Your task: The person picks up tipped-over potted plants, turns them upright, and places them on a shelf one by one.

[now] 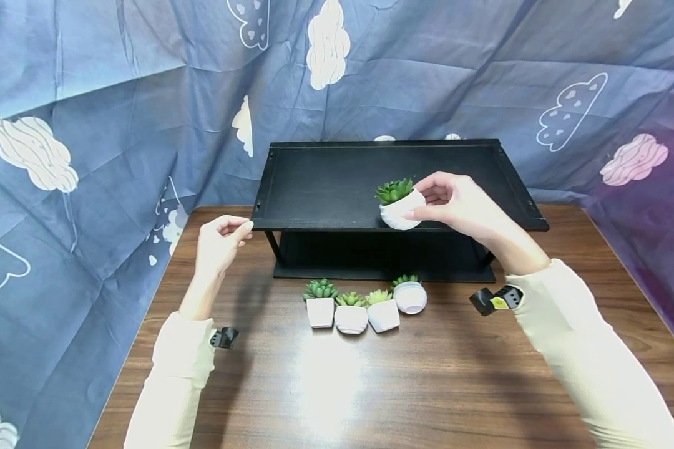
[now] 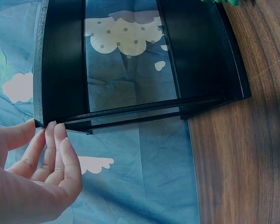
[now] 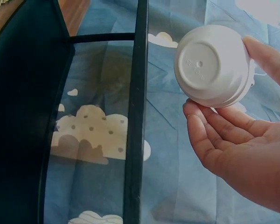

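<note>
My right hand [image 1: 455,202] grips a small potted succulent [image 1: 402,209] by its round white pot, in front of and above the front edge of a black two-tier shelf [image 1: 326,181]. In the right wrist view the pot's underside [image 3: 199,65] faces the camera, held between thumb and fingers and apart from the shelf. With thumb and fingertips my left hand [image 1: 220,240] pinches the front left corner of the shelf's top board; the left wrist view shows this hand [image 2: 46,168] at the board's edge.
On the wooden table [image 1: 427,386] before the shelf stand several more succulents in white pots, among them a square pot [image 1: 320,312] and a round pot [image 1: 410,298]. A blue cloud-patterned cloth [image 1: 427,81] hangs behind the shelf and along the sides.
</note>
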The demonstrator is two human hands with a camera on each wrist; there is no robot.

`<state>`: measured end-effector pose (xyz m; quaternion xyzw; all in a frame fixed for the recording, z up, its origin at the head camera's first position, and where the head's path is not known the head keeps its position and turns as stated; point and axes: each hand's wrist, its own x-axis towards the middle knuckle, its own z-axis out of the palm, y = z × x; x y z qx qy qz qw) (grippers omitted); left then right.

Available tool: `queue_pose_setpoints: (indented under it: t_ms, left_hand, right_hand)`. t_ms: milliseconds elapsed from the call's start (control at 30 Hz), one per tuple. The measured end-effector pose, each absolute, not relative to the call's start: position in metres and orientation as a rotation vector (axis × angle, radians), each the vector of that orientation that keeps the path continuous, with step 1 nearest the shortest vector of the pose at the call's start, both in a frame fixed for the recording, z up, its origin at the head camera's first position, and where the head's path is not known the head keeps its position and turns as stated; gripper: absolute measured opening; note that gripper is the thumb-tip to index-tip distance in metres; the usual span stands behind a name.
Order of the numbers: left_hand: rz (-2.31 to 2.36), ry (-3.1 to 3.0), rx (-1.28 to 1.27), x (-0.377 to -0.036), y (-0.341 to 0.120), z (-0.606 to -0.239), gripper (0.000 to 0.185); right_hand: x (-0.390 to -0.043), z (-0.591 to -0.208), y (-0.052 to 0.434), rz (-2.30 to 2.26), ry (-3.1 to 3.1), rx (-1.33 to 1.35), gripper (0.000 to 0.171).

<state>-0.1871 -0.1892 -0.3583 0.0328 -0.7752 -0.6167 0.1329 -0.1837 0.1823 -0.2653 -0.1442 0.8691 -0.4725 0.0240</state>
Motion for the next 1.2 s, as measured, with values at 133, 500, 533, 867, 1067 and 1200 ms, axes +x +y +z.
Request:
queue_pose_setpoints:
  t_ms: [133,500,533,867,1067,1200]
  left_hand:
    - [-1.799,-2.245,0.101,-0.187,-0.189,-0.359,0.019]
    - [-1.790,-2.245,0.091,-0.186,-0.189,-0.356,0.019]
    - [-1.790,-2.245,0.093,-0.186,-0.189,-0.356,0.019]
    - [-1.803,-2.243,0.110,-0.184,-0.188,-0.354,0.021]
    - [-1.829,-2.238,0.104,-0.185,-0.188,-0.354,0.022]
    - [-1.836,-2.237,0.114,-0.185,-0.189,-0.354,0.022]
  right_hand:
    - [-0.183,-0.269,0.179,-1.447,2.681,-0.465,0.035]
    - [-0.172,-0.273,0.190,-1.411,2.757,-0.462,0.037]
    - [-0.171,-0.273,0.190,-1.416,2.756,-0.464,0.037]
    - [-0.171,-0.275,0.190,-1.451,2.741,-0.492,0.037]
    - [-0.171,-0.275,0.188,-1.498,2.709,-0.479,0.038]
    - [-0.173,-0.275,0.186,-1.530,2.682,-0.475,0.040]
